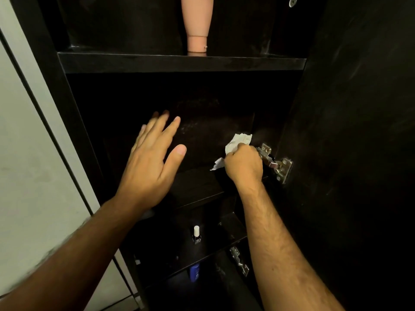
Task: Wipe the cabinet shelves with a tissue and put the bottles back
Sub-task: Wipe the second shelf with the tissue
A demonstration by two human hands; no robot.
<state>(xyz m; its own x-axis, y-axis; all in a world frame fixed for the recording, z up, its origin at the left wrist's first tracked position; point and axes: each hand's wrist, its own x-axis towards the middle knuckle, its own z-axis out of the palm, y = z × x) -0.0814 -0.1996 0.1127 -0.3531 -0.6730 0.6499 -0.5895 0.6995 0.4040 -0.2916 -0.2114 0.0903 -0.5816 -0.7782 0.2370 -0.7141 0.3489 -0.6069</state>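
A black cabinet stands open in front of me. My right hand (243, 163) grips a crumpled white tissue (237, 143) at the right end of the middle shelf (197, 187), close to a metal hinge. My left hand (152, 162) hovers with straight, spread fingers over the left part of that shelf and holds nothing. A peach bottle (197, 23) stands cap-down on the upper shelf (179, 62). On the lower shelf is a small nail polish bottle (196, 235) with a white cap. Below that, a blue bottle (194, 272) shows in the dark.
The open cabinet door (359, 131) fills the right side, held by a metal hinge (275, 161). A second hinge (239, 261) sits lower down. A pale wall (33, 153) borders the cabinet on the left.
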